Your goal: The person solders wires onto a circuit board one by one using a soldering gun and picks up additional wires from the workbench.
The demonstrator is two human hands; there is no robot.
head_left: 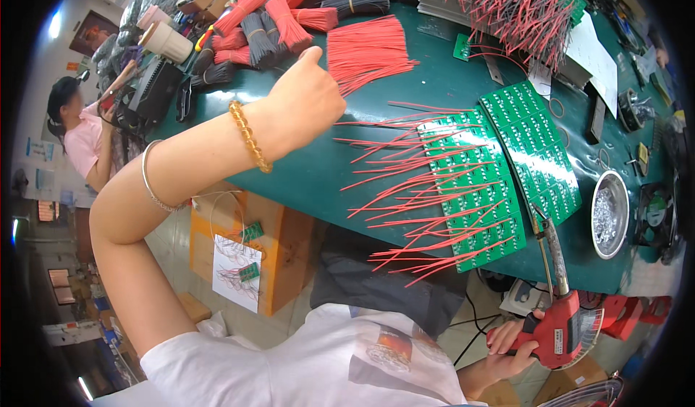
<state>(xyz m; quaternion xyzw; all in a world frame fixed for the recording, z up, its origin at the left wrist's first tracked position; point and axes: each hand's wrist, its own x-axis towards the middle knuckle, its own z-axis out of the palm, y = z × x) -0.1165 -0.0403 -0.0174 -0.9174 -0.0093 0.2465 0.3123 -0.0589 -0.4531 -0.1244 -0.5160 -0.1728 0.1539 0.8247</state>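
Note:
My left hand point(308, 99) reaches across the table, curled, its back toward me. It is beside a flat spread of short red wires point(368, 44); its fingertips are hidden, so anything pinched in them does not show. My right hand point(512, 345) grips a red soldering gun point(561, 329) by its handle at the lower right. The gun's tip points up toward the lower edge of a green circuit board panel point(532, 143). Left of that panel lies a second circuit board panel point(481, 197), with many red wires sticking out leftward from it.
Bundles of red wires point(288, 23) and black wires point(257, 38) lie at the back. A wired board stack point(517, 16) sits on papers at the back right. A metal bowl point(609, 215) stands at the right. Below the table edge is a cardboard box point(286, 262). Another person point(79, 136) sits far left.

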